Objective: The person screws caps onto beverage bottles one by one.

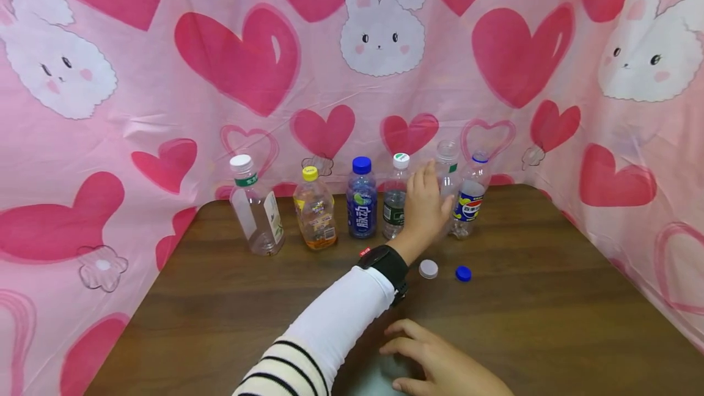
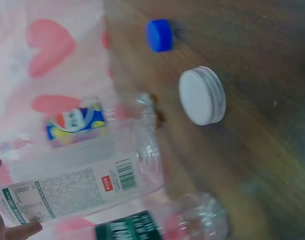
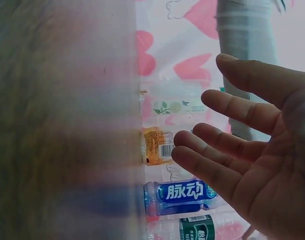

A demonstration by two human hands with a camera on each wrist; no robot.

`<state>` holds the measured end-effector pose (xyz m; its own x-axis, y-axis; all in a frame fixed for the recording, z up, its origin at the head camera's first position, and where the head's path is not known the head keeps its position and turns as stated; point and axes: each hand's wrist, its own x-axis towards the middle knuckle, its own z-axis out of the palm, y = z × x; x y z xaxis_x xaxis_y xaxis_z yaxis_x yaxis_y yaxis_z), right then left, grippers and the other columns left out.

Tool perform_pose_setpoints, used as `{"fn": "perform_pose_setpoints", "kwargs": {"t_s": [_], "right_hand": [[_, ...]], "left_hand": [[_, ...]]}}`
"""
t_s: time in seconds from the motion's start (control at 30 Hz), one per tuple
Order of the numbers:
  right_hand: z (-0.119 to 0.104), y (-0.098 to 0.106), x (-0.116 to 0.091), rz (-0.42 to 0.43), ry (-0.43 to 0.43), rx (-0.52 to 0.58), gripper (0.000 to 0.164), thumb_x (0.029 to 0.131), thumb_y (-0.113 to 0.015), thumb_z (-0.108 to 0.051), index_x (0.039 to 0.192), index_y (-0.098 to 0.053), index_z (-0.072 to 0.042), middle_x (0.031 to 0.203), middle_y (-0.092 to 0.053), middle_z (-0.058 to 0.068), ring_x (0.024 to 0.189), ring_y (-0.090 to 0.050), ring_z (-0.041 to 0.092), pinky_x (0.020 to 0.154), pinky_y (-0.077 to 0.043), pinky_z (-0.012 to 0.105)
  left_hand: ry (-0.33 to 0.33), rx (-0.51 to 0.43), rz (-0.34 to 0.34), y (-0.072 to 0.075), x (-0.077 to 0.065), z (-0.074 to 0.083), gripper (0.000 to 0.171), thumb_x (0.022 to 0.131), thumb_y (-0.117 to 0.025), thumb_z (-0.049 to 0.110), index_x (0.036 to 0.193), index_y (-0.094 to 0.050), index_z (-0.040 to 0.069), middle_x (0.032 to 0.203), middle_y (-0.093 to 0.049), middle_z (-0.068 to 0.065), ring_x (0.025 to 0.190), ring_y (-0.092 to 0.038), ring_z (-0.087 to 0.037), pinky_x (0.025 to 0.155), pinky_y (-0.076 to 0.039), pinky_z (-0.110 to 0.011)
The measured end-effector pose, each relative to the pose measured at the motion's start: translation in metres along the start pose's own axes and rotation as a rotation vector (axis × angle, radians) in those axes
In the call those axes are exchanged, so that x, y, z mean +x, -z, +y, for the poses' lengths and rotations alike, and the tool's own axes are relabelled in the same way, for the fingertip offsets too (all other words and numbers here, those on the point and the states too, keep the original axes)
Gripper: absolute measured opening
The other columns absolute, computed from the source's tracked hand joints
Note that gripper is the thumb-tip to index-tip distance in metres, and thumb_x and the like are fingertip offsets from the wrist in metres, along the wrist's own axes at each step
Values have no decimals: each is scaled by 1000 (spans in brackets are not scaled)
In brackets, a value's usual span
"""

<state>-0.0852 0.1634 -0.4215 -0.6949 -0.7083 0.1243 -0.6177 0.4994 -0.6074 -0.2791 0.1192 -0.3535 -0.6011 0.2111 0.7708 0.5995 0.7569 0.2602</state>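
My left hand (image 1: pixel 425 200) reaches to the back right, fingers and thumb around the upper part of an uncapped clear bottle (image 1: pixel 448 183). In the left wrist view, a fingertip (image 2: pixel 27 230) lies at that bottle's printed label (image 2: pixel 72 192). Beside it stands a Pepsi bottle (image 1: pixel 469 203) with a blue neck ring. A green-labelled water bottle (image 1: pixel 393 206) with a white cap is partly behind the left hand. A white cap (image 1: pixel 428 269) and a blue cap (image 1: pixel 464 274) lie on the table. Over the near side, my right hand (image 1: pixel 440 362) has loosely spread fingers and holds nothing.
Farther left stand a blue drink bottle (image 1: pixel 361 203), a yellow-capped bottle (image 1: pixel 315 212) with some amber liquid, and a tall white-capped bottle (image 1: pixel 255 216). They line the back of the brown wooden table (image 1: pixel 220 304), before a pink heart-patterned cloth (image 1: pixel 324 84).
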Motion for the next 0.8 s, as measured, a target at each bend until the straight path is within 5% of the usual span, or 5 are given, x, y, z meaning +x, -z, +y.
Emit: {"fn": "perform_pose_setpoints", "kwargs": {"t_s": [0.2,0.37,0.6,0.8], "right_hand": [[-4,5,-4,-12,31,-9,34,95,-63,-35,125,-63,-19,129,-52,4,111,-55,13,91,-52,31],[-12,20,-11,23,75,-48,32,95,-64,-34,125,-62,-21,128,-53,-1,110,-55,12,89,-52,29],[-10,39,-13,295,207,-245,32,87,-76,-21,116,-65,-19,122,-57,-6,105,-59,12,87,-51,25],[-13,52,3,472,235,-240,40,79,-81,-13,116,-65,-17,126,-56,-2,109,-59,19,95,-43,15]], "left_hand": [[-60,-197,-18,56,-21,-10,83,82,-80,28,145,-36,-2,137,-51,-15,127,-48,-27,110,-35,-36],[-76,-312,-67,111,-49,-37,86,78,-84,21,145,-37,-4,134,-53,-17,123,-50,-29,104,-42,-42],[-23,-391,-136,168,-100,-68,90,75,-86,16,147,-35,-3,131,-55,-15,118,-53,-26,83,-56,-34],[20,-527,-147,205,-126,-66,87,74,-86,11,146,-37,-1,134,-51,-15,120,-53,-25,83,-55,-27]]}}
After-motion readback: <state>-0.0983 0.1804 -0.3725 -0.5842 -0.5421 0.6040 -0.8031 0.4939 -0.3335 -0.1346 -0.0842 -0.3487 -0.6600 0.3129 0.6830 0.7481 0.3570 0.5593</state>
